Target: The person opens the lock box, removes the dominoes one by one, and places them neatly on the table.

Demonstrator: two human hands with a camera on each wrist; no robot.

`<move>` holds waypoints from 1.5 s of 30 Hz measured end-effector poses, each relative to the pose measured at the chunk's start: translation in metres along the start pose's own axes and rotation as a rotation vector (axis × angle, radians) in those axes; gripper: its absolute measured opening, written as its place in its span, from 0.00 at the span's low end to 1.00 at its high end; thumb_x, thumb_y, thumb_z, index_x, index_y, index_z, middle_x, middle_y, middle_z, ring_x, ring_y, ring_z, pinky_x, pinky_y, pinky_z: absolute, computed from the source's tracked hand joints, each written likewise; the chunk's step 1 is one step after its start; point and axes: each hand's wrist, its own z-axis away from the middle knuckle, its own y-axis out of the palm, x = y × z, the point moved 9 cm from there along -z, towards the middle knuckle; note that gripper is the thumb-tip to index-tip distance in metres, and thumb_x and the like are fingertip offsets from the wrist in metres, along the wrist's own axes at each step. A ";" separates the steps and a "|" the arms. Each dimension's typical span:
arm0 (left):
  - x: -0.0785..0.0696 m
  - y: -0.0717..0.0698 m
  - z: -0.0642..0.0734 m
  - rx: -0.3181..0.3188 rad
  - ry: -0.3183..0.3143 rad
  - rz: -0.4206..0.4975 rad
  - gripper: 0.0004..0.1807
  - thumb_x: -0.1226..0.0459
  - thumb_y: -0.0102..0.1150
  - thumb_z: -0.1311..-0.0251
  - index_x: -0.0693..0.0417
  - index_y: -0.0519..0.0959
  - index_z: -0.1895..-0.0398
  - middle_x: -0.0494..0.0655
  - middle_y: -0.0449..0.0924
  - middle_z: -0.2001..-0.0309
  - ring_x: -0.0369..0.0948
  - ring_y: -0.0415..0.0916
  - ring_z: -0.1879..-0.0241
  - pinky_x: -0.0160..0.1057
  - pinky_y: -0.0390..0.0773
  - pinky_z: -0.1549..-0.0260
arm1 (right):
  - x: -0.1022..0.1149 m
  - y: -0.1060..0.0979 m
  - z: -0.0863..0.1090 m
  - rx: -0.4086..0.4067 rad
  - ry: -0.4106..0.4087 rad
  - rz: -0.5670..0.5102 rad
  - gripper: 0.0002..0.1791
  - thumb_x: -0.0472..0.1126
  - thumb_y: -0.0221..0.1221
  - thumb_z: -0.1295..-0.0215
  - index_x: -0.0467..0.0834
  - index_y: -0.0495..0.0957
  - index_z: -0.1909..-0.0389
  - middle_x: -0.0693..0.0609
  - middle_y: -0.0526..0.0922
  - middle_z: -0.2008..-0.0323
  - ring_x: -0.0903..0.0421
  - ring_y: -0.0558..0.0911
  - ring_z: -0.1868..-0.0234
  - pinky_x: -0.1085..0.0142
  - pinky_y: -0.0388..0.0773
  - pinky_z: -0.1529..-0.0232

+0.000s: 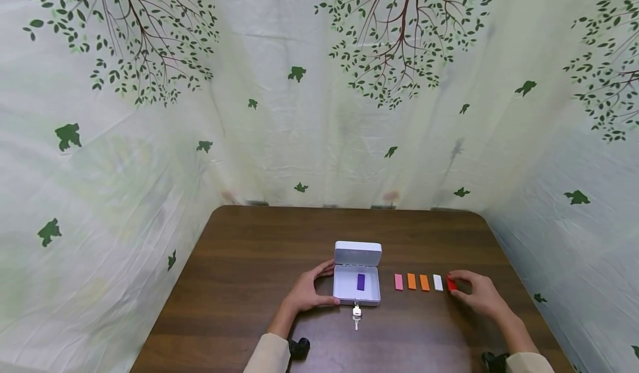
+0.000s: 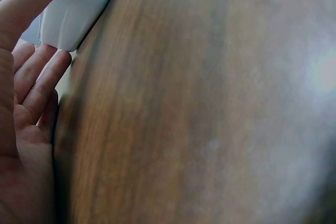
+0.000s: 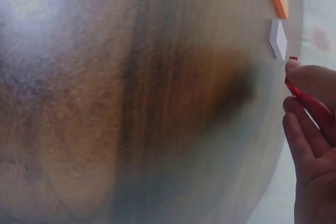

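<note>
A small white cash box [image 1: 342,294] stands on the table with its lid raised, a purple block [image 1: 360,282] inside it. Keys [image 1: 356,314] hang from the lock at its front. My left hand [image 1: 305,292] holds the box's left side, thumb at the front corner and fingers toward the back; the left wrist view shows those fingertips against the box wall [image 2: 84,9]. At the right end of a row of blocks, my right hand [image 1: 478,292] pinches a red block [image 1: 451,283] between thumb and fingers. Beside it lies a white block [image 1: 437,282].
Left of the white block lie two orange blocks, one [image 1: 424,282] and another [image 1: 411,281], then a pink block [image 1: 398,282]. The brown wooden table [image 1: 279,234] ends at a curtain [image 1: 349,156] printed with trees and leaves.
</note>
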 end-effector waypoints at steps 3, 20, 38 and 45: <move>-0.001 0.001 -0.001 0.002 0.008 -0.005 0.57 0.49 0.84 0.54 0.47 0.62 0.21 0.48 0.77 0.31 0.44 0.78 0.34 0.43 0.67 0.28 | -0.006 0.004 0.001 0.030 0.031 0.021 0.16 0.35 0.75 0.44 0.43 0.86 0.53 0.42 0.88 0.48 0.38 0.85 0.46 0.43 0.81 0.46; -0.002 0.005 -0.006 0.008 0.011 0.024 0.57 0.51 0.85 0.55 0.44 0.62 0.21 0.47 0.76 0.31 0.46 0.78 0.34 0.53 0.67 0.29 | -0.013 0.012 0.003 0.070 0.121 0.028 0.15 0.32 0.71 0.42 0.38 0.85 0.53 0.35 0.85 0.46 0.31 0.82 0.44 0.36 0.77 0.44; 0.008 0.002 -0.002 0.027 -0.047 0.003 0.58 0.47 0.84 0.56 0.41 0.62 0.21 0.40 0.75 0.30 0.39 0.76 0.33 0.49 0.66 0.27 | 0.017 0.009 -0.007 0.004 -0.029 0.054 0.21 0.34 0.74 0.43 0.37 0.82 0.48 0.40 0.85 0.48 0.38 0.83 0.46 0.40 0.80 0.48; 0.006 0.002 -0.002 0.011 -0.013 -0.009 0.58 0.48 0.84 0.55 0.43 0.61 0.21 0.42 0.76 0.30 0.41 0.77 0.34 0.47 0.67 0.28 | 0.041 0.009 -0.018 -0.023 -0.038 0.019 0.23 0.35 0.73 0.41 0.36 0.81 0.45 0.40 0.84 0.47 0.40 0.83 0.46 0.41 0.81 0.47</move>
